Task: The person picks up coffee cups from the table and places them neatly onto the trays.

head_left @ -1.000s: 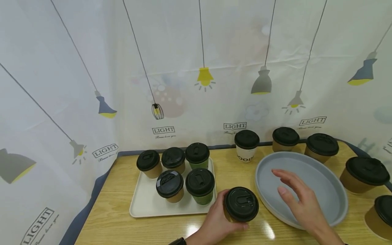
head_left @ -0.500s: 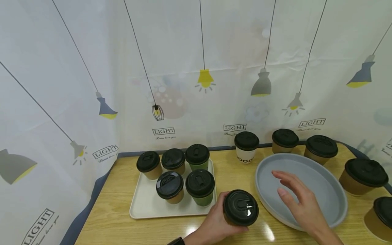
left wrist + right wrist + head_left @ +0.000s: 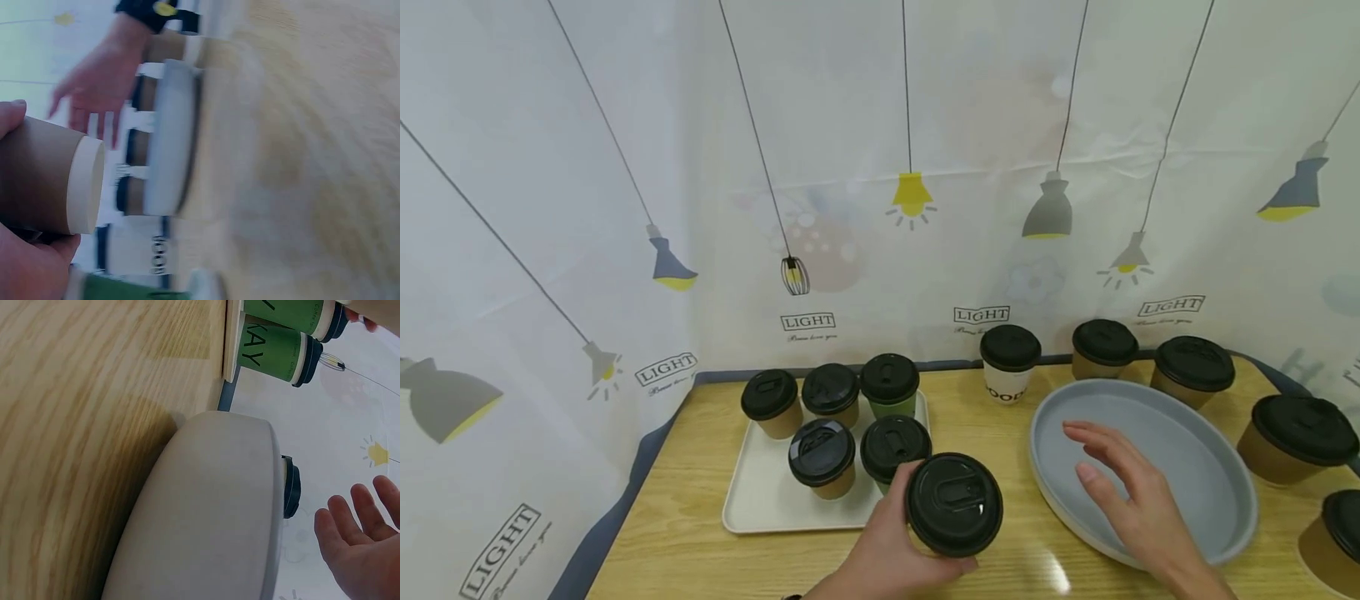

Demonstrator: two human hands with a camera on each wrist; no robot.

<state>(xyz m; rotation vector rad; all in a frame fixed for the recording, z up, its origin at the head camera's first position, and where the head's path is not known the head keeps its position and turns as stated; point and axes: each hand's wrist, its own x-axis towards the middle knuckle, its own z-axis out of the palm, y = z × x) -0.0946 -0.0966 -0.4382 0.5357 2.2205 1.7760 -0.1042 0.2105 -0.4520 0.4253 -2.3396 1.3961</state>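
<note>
Currently, the left hand point(image 3: 891, 537) grips a black-lidded brown paper cup point(image 3: 955, 505); the relaxed right hand point(image 3: 1138, 500) hovers over a round grey tray point(image 3: 1206, 467).

The left hand point(image 3: 891, 537) is held out with its thumb and fingers curled in a firm grip, while the right hand point(image 3: 1138, 508) is held apart from it, palm turned toward the left, its fingers gently bent and parted from the thumb.
</note>
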